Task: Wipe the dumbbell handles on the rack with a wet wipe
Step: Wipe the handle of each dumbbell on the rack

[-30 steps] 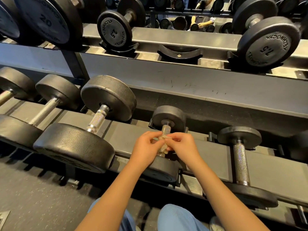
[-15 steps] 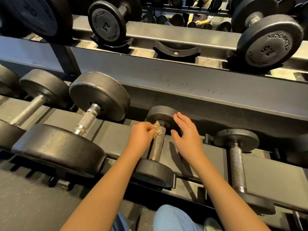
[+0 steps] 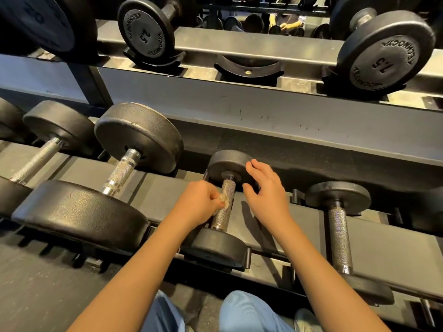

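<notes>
Wet wipe (image 3: 223,199) pinched in left grip (image 3: 199,203) against dumbbell handle (image 3: 224,213), right grip (image 3: 268,195) slack, Technogym 7.5 dumbbell (image 3: 383,53) above

Floor: dark speckled rubber matting (image 3: 43,298), lower left.
Furniture: grey steel rack (image 3: 263,106) in two tiers, its front beam scuffed with thin dark marks.
Beyond: a farther row of dark weights (image 3: 251,21) at top centre, perhaps a mirror reflection; too small to tell.
Light: soft sheen along the beam's upper edge.
</notes>
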Tool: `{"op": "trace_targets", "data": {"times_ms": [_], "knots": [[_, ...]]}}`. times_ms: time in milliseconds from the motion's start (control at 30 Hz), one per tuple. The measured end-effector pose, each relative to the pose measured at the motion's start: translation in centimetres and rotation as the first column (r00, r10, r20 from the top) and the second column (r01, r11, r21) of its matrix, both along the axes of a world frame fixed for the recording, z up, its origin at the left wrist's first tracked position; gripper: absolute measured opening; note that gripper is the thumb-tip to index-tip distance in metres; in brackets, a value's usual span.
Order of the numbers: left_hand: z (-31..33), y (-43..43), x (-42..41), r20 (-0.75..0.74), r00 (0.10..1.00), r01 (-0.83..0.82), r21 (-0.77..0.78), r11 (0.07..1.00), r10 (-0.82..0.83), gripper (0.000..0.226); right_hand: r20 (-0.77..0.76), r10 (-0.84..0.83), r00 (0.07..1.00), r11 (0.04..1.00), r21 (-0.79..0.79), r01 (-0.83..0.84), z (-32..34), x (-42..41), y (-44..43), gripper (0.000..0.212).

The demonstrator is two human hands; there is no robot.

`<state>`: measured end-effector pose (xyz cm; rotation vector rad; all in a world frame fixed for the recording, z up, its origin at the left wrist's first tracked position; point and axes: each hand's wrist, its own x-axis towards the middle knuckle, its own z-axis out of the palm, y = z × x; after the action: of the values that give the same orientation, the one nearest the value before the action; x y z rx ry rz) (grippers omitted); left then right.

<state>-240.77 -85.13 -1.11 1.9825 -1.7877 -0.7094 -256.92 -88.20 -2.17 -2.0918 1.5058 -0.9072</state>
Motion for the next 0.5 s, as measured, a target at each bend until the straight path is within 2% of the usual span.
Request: {"op": "trace_targets", "data": {"times_ms": [67,133,267,333,400,500], "knots": [[0.3,0.6,-0.1,0.093,0.995,0.03,0.059,0.998,-0.035,0.025,0.009,-0.004,1.0,1.0,0.0,0.004,-0.1,0.2,0.2,0.052],[0.7,0.5,-0.3,0.11,0.994,0.016,0.068,0.998,-0.023,0.025,0.008,-0.002,1.0,1.0,-0.002,0.002,-0.2,0.2,0.3,0.053],[1.3,-0.6,-0.9,-0.068,0.993,-0.105,-0.078,0.991,0.099,0.015,0.015,0.009,1.0,1.0,0.019,-0.009,0.0,0.1,0.3,0.053],[1.4,-0.7,-1.1,-0.083,0.99,-0.125,-0.09,0.988,0.118,0.01,0.006,0.01,1.0,0.999,0.031,-0.01,0.1,0.1,0.4,0.054],[0.9,-0.3,-0.8,-0.019,0.995,-0.1,-0.046,0.994,0.099,0.024,-0.002,0.015,1.0,0.999,0.038,-0.014,0.2,0.0,0.4,0.055],[0.5,0.8,0.4,0.018,0.999,-0.047,0.12,0.992,0.045,0.027,-0.006,0.015,1.0,0.999,0.051,-0.014,0.1,0.0,0.4,0.055]]}}
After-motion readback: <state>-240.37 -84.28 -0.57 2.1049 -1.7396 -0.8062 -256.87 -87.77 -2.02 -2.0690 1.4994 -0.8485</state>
